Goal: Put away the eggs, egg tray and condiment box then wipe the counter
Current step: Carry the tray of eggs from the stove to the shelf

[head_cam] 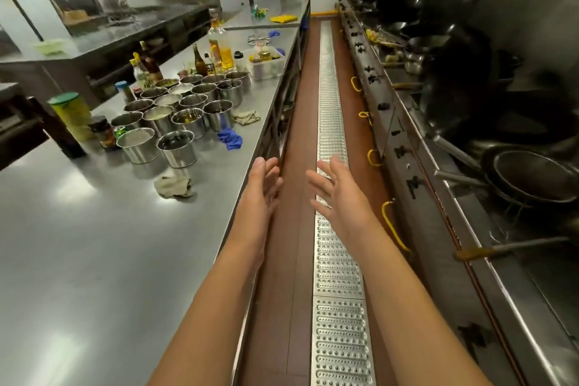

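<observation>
Hands first: left hand [261,189] and right hand [336,194] are both stretched out ahead, fingers straight and spread, palms roughly facing each other with a gap between, holding nothing. The left one hangs right over the near long edge of the tabletop [94,260], the right one is out over the aisle and the floor drain grate [336,260]. My read is we're still at the very start, walking up to fetch stuff, nothing picked up yet. Best guess for the condiment box is the white plastic tub [265,67] full of jars, sitting far down the tabletop close to that same aisle-side edge, past the cluster of steel pots [175,116]. Its long axis looks to run about across the tabletop, open side up. Can't spot any eggs or egg tray from here. Next move probably means closing the distance, then grabbing the tub two-handed. A grey rag [174,186] and a blue cloth [231,138] lie handy for wiping later.
</observation>
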`<state>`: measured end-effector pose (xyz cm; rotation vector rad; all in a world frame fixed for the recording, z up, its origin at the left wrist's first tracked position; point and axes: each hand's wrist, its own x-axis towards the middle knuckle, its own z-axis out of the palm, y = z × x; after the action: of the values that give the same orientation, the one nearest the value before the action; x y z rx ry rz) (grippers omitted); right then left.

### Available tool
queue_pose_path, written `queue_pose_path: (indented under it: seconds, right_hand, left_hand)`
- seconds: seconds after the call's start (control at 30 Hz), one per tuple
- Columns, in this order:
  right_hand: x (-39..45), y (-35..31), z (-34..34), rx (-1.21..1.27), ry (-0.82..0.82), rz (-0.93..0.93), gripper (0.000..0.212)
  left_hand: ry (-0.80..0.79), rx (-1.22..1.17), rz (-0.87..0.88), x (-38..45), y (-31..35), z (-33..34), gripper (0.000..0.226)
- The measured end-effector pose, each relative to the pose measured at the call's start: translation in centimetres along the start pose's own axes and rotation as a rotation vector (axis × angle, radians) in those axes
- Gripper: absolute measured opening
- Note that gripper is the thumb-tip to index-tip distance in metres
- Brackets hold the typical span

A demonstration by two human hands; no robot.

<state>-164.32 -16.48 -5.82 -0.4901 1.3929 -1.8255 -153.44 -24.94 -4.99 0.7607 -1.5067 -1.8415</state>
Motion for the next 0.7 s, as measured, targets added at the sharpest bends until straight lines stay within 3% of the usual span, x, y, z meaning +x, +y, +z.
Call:
queue_pose_path:
  seconds: [0.23,0.4,0.7]
  right_hand:
    - [9.2,0.3,-1.3,-0.030,0.019,0.020,0.059]
    - [17.4,0.0,-0.9,-0.086,0.084,0.032,0.061]
    - [31.0,-6.5,0.7,-0.137,0.171,-0.100,0.062]
  left_hand:
    - [0.050,-0.016,0.006,9.6,-0.9,-0.1,0.060]
    - [0.001,-0.055,-0.026,19.4,-2.0,-0.8,0.057]
    - [-0.159,-0.098,0.025,35.9,1.6,0.4,0.059]
